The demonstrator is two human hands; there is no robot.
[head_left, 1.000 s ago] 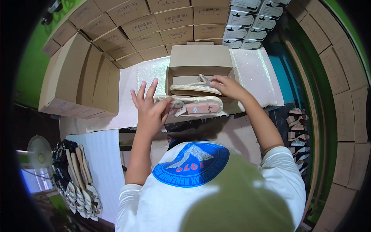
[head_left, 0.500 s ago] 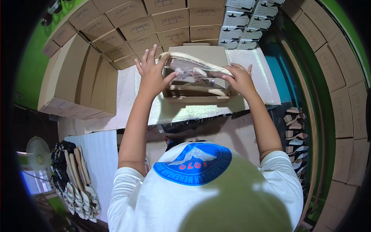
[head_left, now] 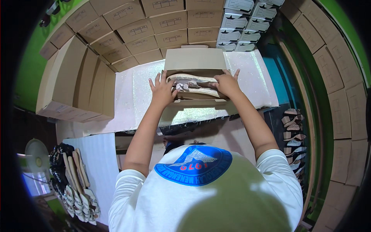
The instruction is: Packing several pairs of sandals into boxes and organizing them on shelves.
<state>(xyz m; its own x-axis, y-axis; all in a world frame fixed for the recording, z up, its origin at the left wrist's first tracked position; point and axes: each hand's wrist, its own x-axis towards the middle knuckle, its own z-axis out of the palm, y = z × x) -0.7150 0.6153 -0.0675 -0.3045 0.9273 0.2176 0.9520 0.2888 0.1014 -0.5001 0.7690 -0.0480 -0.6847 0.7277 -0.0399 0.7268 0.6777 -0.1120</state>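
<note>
An open cardboard shoebox stands on the table in front of me, its flap lid tilted back on the far side. Two pale-edged sandals lie in it, on their sides: a far sandal and a near sandal. Crumpled clear wrap and a pale strap or bow show between them. My left hand has thumb and forefinger about the far sandal's left end, other fingers spread outside the box. My right hand grips its right end, fingers bent at the box's rim.
Brown boxes are stacked behind the table, with white boxes to their right. Large cartons stand at left. Sandals lie on a pale sheet at lower left; shoes line a rack at right.
Both hands have lowered the far sandal from above the shoebox down into it, beside the near one. My hands have come closer together, and the lid's inside shows more fully.
</note>
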